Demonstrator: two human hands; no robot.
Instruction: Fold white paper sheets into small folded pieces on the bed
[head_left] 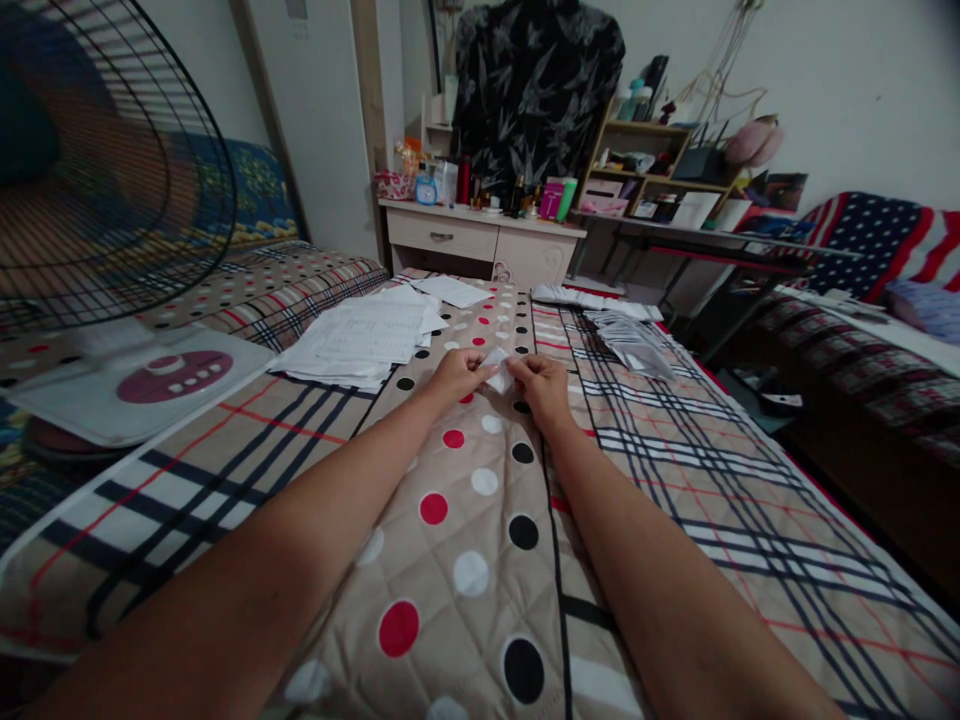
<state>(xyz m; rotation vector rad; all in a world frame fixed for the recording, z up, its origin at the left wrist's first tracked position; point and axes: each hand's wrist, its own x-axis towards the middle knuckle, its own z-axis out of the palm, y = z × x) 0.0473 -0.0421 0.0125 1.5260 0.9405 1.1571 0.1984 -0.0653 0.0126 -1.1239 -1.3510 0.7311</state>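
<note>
Between my two hands is a small whitish, partly see-through plastic bag [497,371], held just above the dotted bedspread. My left hand [459,374] pinches its left edge with thumb and fingers. On the other side, my right hand [541,384] grips the right edge, fingers closed. What the little bag contains is too small to make out. To the left of my hands lies a loose pile of white paper sheets [352,335]. A stack of small clear bags [628,342] is spread out on the right, beside a long whitish packet [592,300].
A floor fan [112,170] with a wire guard stands close at the left, over its white base [150,375]. The quilted bedspread [480,530] stretches beneath my arms. Beyond it are a white dresser [450,236] with bottles, a wooden shelf [652,185] and a hanging black patterned shirt [536,90].
</note>
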